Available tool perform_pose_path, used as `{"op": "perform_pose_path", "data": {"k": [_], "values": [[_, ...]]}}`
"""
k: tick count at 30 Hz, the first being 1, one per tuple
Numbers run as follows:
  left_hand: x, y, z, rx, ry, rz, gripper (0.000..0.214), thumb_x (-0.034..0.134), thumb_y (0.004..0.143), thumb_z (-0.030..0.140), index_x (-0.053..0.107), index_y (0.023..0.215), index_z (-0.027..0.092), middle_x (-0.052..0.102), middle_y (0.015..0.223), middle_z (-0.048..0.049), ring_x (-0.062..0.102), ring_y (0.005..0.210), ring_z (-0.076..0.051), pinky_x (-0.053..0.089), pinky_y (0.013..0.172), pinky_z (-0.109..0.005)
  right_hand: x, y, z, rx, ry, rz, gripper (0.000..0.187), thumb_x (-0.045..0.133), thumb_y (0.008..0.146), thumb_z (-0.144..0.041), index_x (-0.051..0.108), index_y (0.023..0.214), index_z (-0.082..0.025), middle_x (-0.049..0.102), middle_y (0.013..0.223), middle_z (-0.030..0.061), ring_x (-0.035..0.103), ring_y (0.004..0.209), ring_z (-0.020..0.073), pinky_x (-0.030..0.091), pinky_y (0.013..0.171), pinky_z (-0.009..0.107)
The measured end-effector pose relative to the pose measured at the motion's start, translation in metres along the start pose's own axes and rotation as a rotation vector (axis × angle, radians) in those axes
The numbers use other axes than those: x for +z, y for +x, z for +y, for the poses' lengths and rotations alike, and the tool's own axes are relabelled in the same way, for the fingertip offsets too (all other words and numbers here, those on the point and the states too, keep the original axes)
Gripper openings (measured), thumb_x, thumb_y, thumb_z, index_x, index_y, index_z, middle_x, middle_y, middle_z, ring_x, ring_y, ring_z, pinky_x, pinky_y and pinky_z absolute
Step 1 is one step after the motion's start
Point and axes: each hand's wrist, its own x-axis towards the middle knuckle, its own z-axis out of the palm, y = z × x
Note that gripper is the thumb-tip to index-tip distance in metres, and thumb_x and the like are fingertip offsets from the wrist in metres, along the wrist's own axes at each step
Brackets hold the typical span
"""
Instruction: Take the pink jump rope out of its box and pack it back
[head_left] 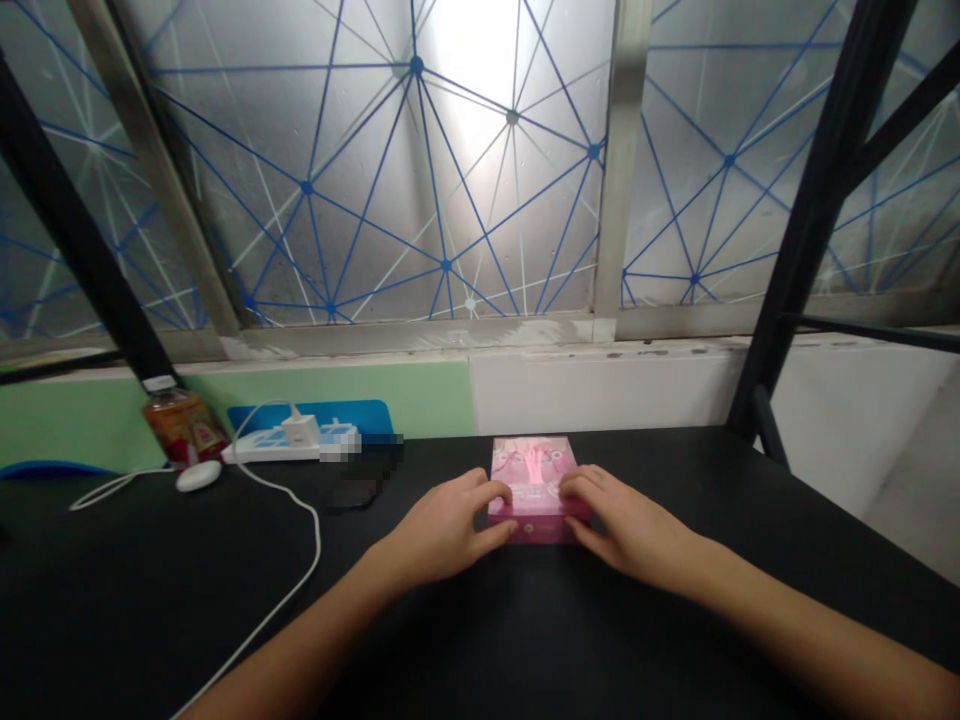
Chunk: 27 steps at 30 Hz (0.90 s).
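Note:
A small pink box [532,462] with a glossy printed top lies flat on the black desk [510,640]. My left hand [450,525] holds its left side, fingers on the top edge and thumb at the front left corner. On the opposite side, my right hand [630,525] has its fingers over the top and its thumb against the front face. Both hands are curled about the box, one at each side. Its contents, if any, are hidden.
To the left stand a drink bottle [180,425] and a white power strip [262,443] with a plugged-in charger [301,430]. A white cable [318,540] runs across the desk near my left arm, beside a white mouse [199,477]. Black metal posts [795,220] flank the window.

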Motion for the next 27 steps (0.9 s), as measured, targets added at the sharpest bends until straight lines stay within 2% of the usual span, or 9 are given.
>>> {"op": "perform_pose_path", "data": {"k": [4,7,11,14,19,24,27], "values": [[0.001,-0.002,-0.001,0.034,-0.082,0.067,0.016,0.06,0.088,0.031,0.061,0.101,0.022,0.049,0.133,-0.0098,0.056,0.114,-0.024,0.043,0.098,-0.035,-0.002,0.001,-0.001,0.021,-0.124,0.017,0.028,0.057,0.088,-0.02,0.056,0.116,-0.019,0.051,0.128,0.0147,0.05,0.118,0.0282,0.046,0.098,0.045],[0.002,-0.003,-0.002,0.043,-0.144,0.057,0.011,0.056,0.091,0.026,0.059,0.101,0.021,0.041,0.148,-0.0098,0.046,0.13,-0.026,0.037,0.107,-0.036,-0.003,0.002,-0.006,0.047,-0.24,-0.011,0.03,0.055,0.09,-0.025,0.057,0.119,-0.017,0.05,0.13,0.0173,0.05,0.118,0.0311,0.047,0.097,0.047],[0.003,-0.004,-0.003,0.03,-0.16,0.018,0.019,0.05,0.094,0.027,0.056,0.112,0.022,0.053,0.139,-0.0091,0.054,0.123,-0.025,0.042,0.103,-0.037,-0.002,0.003,-0.012,0.078,-0.297,-0.076,0.034,0.046,0.094,-0.025,0.053,0.127,-0.018,0.05,0.132,0.0179,0.058,0.108,0.0297,0.054,0.084,0.045],[0.002,-0.004,-0.003,0.023,-0.145,0.007,0.032,0.05,0.094,0.028,0.052,0.126,0.023,0.054,0.139,-0.009,0.054,0.123,-0.024,0.042,0.104,-0.037,0.0,0.003,-0.013,0.088,-0.259,-0.112,0.033,0.042,0.096,-0.024,0.052,0.128,-0.022,0.05,0.132,0.0156,0.061,0.101,0.027,0.055,0.078,0.042],[0.001,-0.005,-0.006,0.044,-0.132,-0.029,0.032,0.054,0.091,0.026,0.057,0.123,0.021,0.045,0.148,-0.0094,0.044,0.135,-0.025,0.036,0.111,-0.038,-0.002,0.002,-0.01,0.099,-0.153,-0.113,0.035,0.044,0.095,-0.022,0.052,0.13,-0.023,0.049,0.133,0.0134,0.062,0.101,0.0248,0.051,0.087,0.041],[0.004,-0.006,-0.005,0.038,-0.152,-0.009,0.028,0.054,0.091,0.024,0.06,0.118,0.021,0.047,0.147,-0.0086,0.043,0.136,-0.024,0.035,0.112,-0.039,-0.007,-0.001,-0.006,0.106,-0.043,-0.166,0.042,0.043,0.095,-0.021,0.048,0.136,-0.026,0.044,0.137,0.0115,0.062,0.103,0.0228,0.048,0.093,0.038],[0.007,-0.004,-0.004,0.022,-0.157,0.018,0.023,0.053,0.093,0.026,0.062,0.113,0.02,0.049,0.146,-0.0088,0.045,0.134,-0.025,0.036,0.111,-0.039,-0.006,-0.002,-0.006,0.142,-0.046,-0.155,0.042,0.046,0.093,-0.022,0.05,0.135,-0.025,0.045,0.137,0.0116,0.063,0.102,0.0234,0.048,0.093,0.039]]}}
